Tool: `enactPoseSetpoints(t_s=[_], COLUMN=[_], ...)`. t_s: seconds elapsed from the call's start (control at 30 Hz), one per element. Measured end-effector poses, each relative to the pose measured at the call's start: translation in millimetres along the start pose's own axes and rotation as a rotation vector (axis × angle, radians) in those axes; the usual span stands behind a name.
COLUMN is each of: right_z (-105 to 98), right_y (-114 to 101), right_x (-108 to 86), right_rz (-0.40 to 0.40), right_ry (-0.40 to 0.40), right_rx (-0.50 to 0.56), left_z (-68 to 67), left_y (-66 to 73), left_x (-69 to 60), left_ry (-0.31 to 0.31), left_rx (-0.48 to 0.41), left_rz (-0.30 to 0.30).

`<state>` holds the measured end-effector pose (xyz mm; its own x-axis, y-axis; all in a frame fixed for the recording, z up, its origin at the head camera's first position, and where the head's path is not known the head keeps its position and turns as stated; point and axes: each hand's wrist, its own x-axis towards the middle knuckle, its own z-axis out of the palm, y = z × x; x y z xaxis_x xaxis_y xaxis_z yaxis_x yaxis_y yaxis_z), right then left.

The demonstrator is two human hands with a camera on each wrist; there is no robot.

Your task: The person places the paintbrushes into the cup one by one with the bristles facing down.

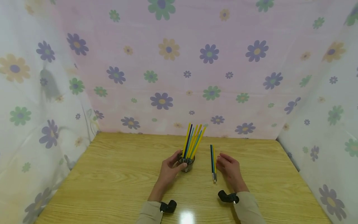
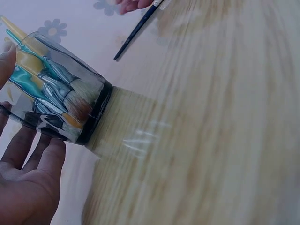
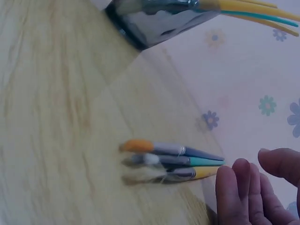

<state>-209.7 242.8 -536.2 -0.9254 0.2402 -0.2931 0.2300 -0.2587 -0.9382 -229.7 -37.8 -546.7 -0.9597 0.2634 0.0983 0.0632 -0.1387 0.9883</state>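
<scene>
My left hand (image 1: pixel 168 170) grips a clear glass (image 1: pixel 186 168) with a dark base, thumb on one side and fingers round the other. Several paintbrushes (image 1: pixel 193 143) with yellow, teal and dark handles stand in it, bristles down, as the left wrist view shows. To the right, three paintbrushes lie side by side on the table: a navy one (image 3: pixel 201 153), a teal one (image 3: pixel 199 161) and a yellow one (image 3: pixel 206 172). Beside them is my right hand (image 1: pixel 230 170), thumb apart from the fingers, holding nothing. Its fingertips (image 3: pixel 227 174) are close to the yellow handle; contact is unclear.
The wood-grain table (image 1: pixel 117 180) runs back to a flower-patterned cloth (image 1: pixel 190 62), which also hangs at both sides. A black wrist camera (image 1: pixel 168 206) sits on the left sleeve, another black camera (image 1: pixel 227 196) on the right.
</scene>
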Motion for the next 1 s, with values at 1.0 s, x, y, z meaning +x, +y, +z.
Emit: enactPoseSetpoints(t_s=[1.0], right_z=[6.1], right_y=[-1.1], right_x=[-2.7], right_rz=[-0.215], right_ry=[0.146], right_rx=[-0.587], left_z=[-0.7], left_y=[1.4], left_x=[-0.7], left_ry=[-0.014], left_rx=[-0.018], left_rz=[0.005])
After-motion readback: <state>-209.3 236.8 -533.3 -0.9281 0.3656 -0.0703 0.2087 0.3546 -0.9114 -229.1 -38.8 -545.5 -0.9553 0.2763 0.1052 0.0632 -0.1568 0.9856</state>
